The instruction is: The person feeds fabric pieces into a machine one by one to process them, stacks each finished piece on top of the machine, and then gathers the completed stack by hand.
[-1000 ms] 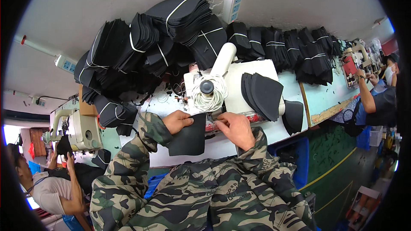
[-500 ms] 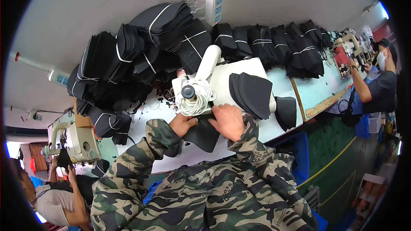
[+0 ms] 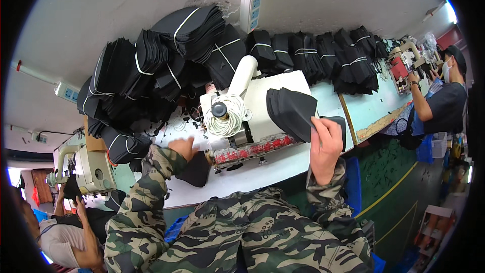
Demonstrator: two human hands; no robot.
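Note:
My right hand [image 3: 326, 150] pinches the corner of a black curved sheet piece [image 3: 300, 112] at the right side of a small fanned stack. The stack lies on top of a white machine [image 3: 283, 82], and the pinched corner is raised. At the machine's left end, my left hand [image 3: 183, 147] is next to another black piece [image 3: 194, 170] on the table; its fingers look extended and slightly blurred, with nothing visible in them. Between my hands runs the machine's worn red-and-silver front edge [image 3: 252, 150]. A coil of white cord [image 3: 226, 120] circles a black knob.
Bundles of black pieces tied with white bands [image 3: 189, 30] crowd the table's back against the wall. A power strip [image 3: 251, 6] hangs above. Co-workers sit at machines on the left [image 3: 76, 237] and right [image 3: 439, 101]. A blue bin [image 3: 353, 187] stands beside the table.
My hands have moved apart from the machine's front. The black piece between them is now at the left end by my left hand; my right hand has reached the stack and grips a corner.

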